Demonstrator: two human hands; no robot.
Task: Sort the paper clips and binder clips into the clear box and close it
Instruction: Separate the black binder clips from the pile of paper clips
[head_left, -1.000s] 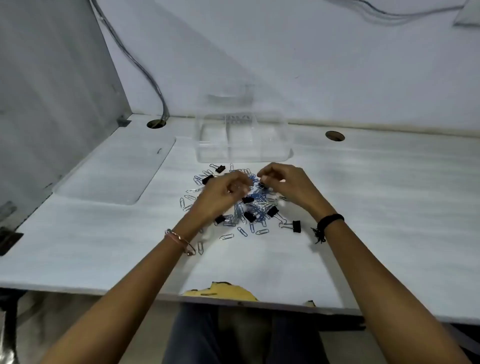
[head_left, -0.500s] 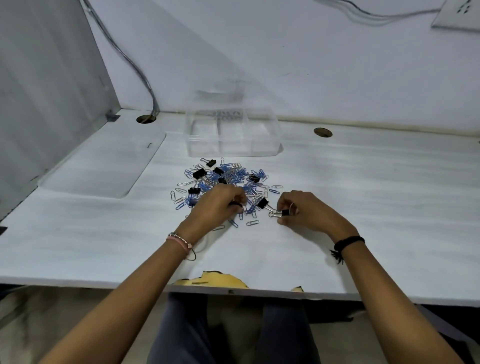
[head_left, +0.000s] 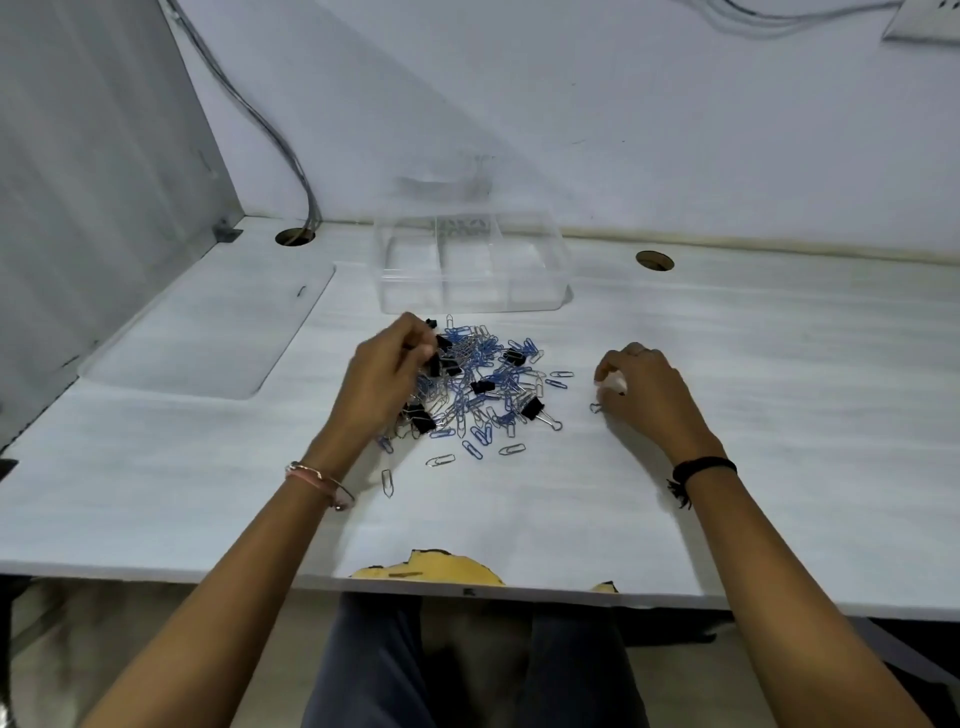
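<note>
A pile of blue and silver paper clips (head_left: 480, 395) mixed with black binder clips (head_left: 532, 409) lies mid-table. Behind it stands the clear box (head_left: 550, 280), open, its lid (head_left: 447, 183) raised at the back; a few silver clips (head_left: 462, 227) lie in a rear compartment. My left hand (head_left: 387, 376) rests on the pile's left side, fingers curled down among binder clips; blur hides what they hold. To the right of the pile, my right hand (head_left: 647, 392) is closed, with a wire loop of a binder clip (head_left: 596, 408) sticking out under the fingers.
Two cable holes (head_left: 295, 236) (head_left: 654, 260) sit along the back of the white table. A cable (head_left: 280, 137) runs down the wall into the left one. A flat clear mat (head_left: 208, 338) lies left; a grey partition stands beyond it. The front edge is chipped (head_left: 431, 566).
My right hand drew away from the pile to the right with a binder clip. My left hand shifted forward to the pile's far-left part.
</note>
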